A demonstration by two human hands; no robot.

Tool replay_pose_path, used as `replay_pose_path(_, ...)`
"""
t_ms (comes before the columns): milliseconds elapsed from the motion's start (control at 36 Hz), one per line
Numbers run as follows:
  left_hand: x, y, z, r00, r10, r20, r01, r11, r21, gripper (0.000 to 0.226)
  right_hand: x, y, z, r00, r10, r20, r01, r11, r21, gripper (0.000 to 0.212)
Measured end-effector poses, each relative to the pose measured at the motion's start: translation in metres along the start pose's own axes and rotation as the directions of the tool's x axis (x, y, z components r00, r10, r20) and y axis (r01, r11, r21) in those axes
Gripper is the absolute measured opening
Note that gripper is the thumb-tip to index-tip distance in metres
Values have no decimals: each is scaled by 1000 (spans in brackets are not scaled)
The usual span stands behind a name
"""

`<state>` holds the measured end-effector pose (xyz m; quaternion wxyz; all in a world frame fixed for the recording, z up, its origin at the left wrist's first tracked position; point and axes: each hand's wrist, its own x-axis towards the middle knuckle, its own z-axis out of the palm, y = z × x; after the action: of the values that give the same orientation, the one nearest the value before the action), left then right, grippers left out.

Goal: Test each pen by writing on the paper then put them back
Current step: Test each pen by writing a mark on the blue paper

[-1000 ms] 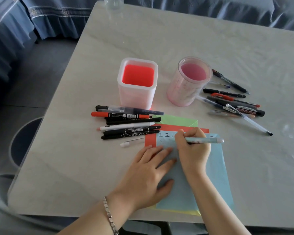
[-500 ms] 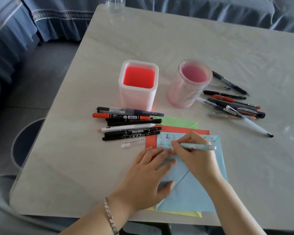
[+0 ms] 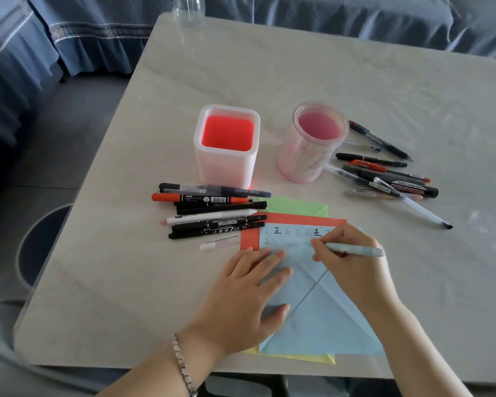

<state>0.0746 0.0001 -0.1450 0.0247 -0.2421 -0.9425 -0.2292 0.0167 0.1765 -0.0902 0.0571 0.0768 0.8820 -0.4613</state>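
My right hand (image 3: 352,262) grips a light blue pen (image 3: 355,249), its tip on the blue paper (image 3: 324,319) just below a row of written characters (image 3: 295,232). Flat on the paper's left side lies my left hand (image 3: 246,293), fingers spread, pressing it down. Red (image 3: 249,239), green (image 3: 295,206) and yellow sheets poke out from under the blue one. A white pen cap (image 3: 218,244) lies left of the red sheet. Several markers (image 3: 212,210) lie in a pile to the left of the sheets, and several more pens (image 3: 384,179) to the right of the round cup.
A square white holder with a red inside (image 3: 226,144) and a round clear pink cup (image 3: 312,141) stand behind the papers. A clear bottle (image 3: 188,10) stands at the table's far edge. Blue covered furniture lies beyond, and a round stool (image 3: 40,242) is at the left.
My right hand has moved down and right across the blue paper with the pen, uncovering more of the written characters. My left hand has stayed pressing the paper.
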Motion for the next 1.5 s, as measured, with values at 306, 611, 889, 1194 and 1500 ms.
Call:
replay_pose_path(306,0,0,1,1000,9,-13,-9,1000,14,45,-6,1,-12,989,99,109,-101,995,13,19)
replay_pose_path(611,-3,-3,-13,963,-47,-264,31,997,-66,26,-17,-4,-17,990,118,-81,-106,984,144,14)
replay_pose_path(889,-19,-29,-42,873,-350,-340,399,913,83,36,-33,-18,-12,993,110,32,-115,952,284,14)
replay_pose_path(1194,-13,-12,-44,818,-551,-165,497,821,-281,15,-45,-27,-8,991,95,97,-131,860,493,15)
replay_pose_path(1500,3,21,-71,815,-576,69,364,415,-834,19,-43,-33,-14,983,48,179,-169,635,754,50)
